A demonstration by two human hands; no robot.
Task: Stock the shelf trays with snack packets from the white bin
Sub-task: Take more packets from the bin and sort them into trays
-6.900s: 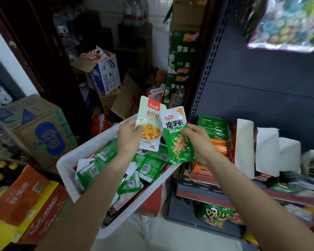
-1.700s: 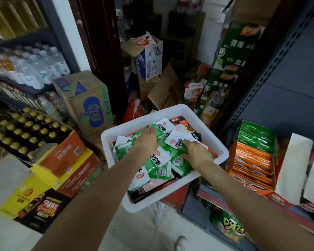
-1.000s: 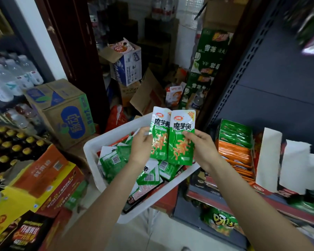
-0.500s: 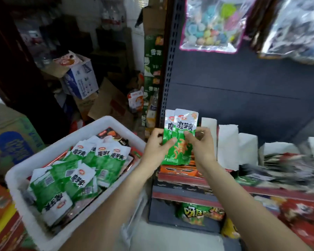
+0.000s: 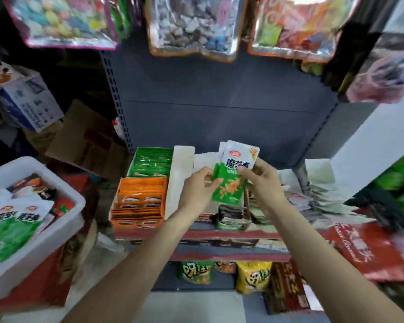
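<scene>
Two flat green-and-white foil snack packets [image 5: 234,176] are held together, upright and overlapped, above the shelf trays. The left hand [image 5: 197,191] pinches the lower left edge of the pair between thumb and curled fingers; the right hand [image 5: 262,180] pinches the right side, thumb across the printed front. Directly below the pair stands a narrow tray of dark and green packets [image 5: 232,217], probably the receiving slot, though its contents are too blurred to match for certain. To seat the pair well, keep both packets squared edge to edge, lower them vertically with the printed face toward the aisle, and release only once the bottom seam rests in the tray; a tilted entry is likely to snag on the white cardboard divider [image 5: 181,183] on the left. Counted stock: one tray of green packets [image 5: 152,162] at the rear left, one orange cardboard tray of orange packets [image 5: 139,202] in front of it, and one white plastic bin [image 5: 42,241] at the far left showing at least three further green-and-white packets. Three clear hanging bags of mixed goods [image 5: 191,24] hang above.
</scene>
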